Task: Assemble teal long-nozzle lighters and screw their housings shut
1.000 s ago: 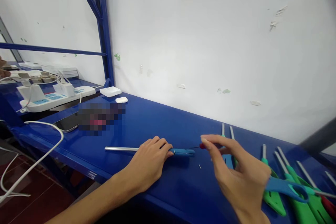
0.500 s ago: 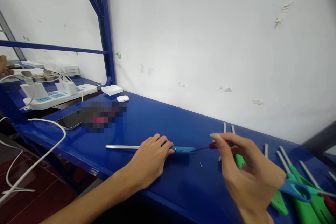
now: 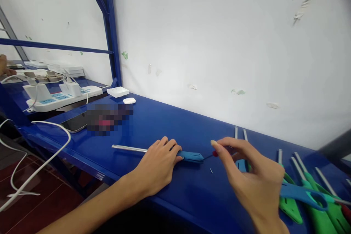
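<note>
My left hand point(image 3: 161, 164) is closed over the joint of a silver metal rod point(image 3: 128, 148) and a blue plastic handle point(image 3: 192, 156), pressing them on the blue table point(image 3: 175, 193). The handle's slotted face shows, its end pointing right. Between thumb and fingertips, my right hand point(image 3: 252, 175) pinches the red handle point(image 3: 215, 153) of a thin screwdriver. Its dark shaft point(image 3: 208, 157) slants down to the blue handle's end; whether the tip is inside or just touching, I cannot tell. Close by lies a tiny metal pin point(image 3: 211, 170).
Several green handles point(image 3: 292, 208) with metal rods and a blue handle with a loop point(image 3: 304, 193) lie at the right. A phone point(image 3: 75, 121), a white earbud case point(image 3: 129, 101), a white box point(image 3: 117, 91) and a power strip point(image 3: 63, 98) sit at the left. Behind rises a white wall point(image 3: 205, 36).
The blue handle has turned, so its slotted face now shows more. My right hand has moved slightly left with the screwdriver, closer to the handle's end. My left hand keeps its hold.
</note>
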Tool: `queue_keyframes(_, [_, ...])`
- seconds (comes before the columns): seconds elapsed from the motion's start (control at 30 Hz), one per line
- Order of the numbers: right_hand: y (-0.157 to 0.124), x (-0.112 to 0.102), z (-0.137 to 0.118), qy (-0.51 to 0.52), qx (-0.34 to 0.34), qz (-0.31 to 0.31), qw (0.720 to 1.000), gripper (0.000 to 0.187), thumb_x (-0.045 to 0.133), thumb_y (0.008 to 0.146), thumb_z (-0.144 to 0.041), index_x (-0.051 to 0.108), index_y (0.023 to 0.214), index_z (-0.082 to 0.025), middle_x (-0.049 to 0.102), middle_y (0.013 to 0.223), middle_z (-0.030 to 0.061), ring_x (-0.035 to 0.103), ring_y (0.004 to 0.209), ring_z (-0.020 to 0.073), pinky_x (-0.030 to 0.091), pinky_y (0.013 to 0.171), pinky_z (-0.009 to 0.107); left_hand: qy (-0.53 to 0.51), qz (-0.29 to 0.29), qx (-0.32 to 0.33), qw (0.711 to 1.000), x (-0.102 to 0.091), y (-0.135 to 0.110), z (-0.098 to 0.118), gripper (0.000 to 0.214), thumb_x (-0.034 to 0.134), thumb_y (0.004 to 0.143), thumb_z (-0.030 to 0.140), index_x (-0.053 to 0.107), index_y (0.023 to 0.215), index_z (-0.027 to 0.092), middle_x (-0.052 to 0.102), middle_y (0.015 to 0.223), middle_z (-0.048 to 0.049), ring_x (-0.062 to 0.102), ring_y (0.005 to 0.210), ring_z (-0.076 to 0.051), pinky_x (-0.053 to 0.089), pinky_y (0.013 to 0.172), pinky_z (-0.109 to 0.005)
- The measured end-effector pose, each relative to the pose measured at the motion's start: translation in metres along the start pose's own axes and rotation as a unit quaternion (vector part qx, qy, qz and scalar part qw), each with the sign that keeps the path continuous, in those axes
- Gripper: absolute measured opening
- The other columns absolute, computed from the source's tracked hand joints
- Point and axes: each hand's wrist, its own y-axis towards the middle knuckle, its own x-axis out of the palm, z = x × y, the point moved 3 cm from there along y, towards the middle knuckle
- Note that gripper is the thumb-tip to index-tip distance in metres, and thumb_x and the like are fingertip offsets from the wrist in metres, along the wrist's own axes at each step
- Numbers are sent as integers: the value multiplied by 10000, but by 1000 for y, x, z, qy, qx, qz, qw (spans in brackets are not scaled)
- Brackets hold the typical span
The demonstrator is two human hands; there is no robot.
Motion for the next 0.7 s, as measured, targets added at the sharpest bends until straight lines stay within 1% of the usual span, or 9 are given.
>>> queue_keyframes(0.1, [-2,1,0,35,21,-26,999,146,741,981,-334,704,856,-269,732,731,-66,619,542,91,476,604,250,0,-1,-7,1000,0,0,0,221,457,1120,211,648,1224,171,673,1187,-83,573,1005,-289,498,872,-464])
queue_keyframes(0.17, [-4,3,-2,53,25,-51,997,211,680,1018,-354,698,831,-257,702,686,-59,607,524,95,470,591,253,2,0,-12,1000,0,0,0,216,454,1115,202,646,1208,171,666,1182,-85,571,1004,-290,496,872,-469])
queue_keyframes(0.23, [-4,5,-4,80,33,-92,992,295,600,1059,-373,708,814,-251,651,624,-56,593,508,101,458,577,256,5,-1,-14,1000,1,-1,-1,207,457,1105,191,644,1191,170,658,1170,-89,565,997,-293,493,868,-473])
queue_keyframes(0.3, [-4,8,-1,110,60,-135,983,362,534,1088,-402,714,816,-246,620,591,-53,599,509,109,460,570,254,9,0,-14,1000,1,-1,-2,198,461,1092,178,639,1177,170,649,1156,-92,558,993,-298,487,867,-482])
queue_keyframes(0.4, [-3,11,8,129,102,-175,971,408,489,1101,-462,710,839,-240,653,604,-38,635,519,123,482,547,242,12,-1,-12,1000,1,-1,-2,182,465,1074,158,627,1157,172,636,1135,-93,547,985,-299,478,864,-486])
queue_keyframes(0.53, [-2,13,20,117,135,-198,964,433,492,1091,-521,700,837,-238,704,636,-12,668,522,141,494,510,236,6,-1,-9,1000,-1,-2,-1,160,473,1060,144,604,1146,174,623,1128,-92,534,971,-292,467,844,-475])
queue_keyframes(0.7, [-2,15,22,100,149,-215,960,461,480,1084,-566,686,826,-243,712,637,-14,671,512,141,486,496,238,1,-2,-2,1000,-2,-3,0,131,479,1061,138,591,1118,174,614,1107,-85,514,946,-286,450,819,-465])
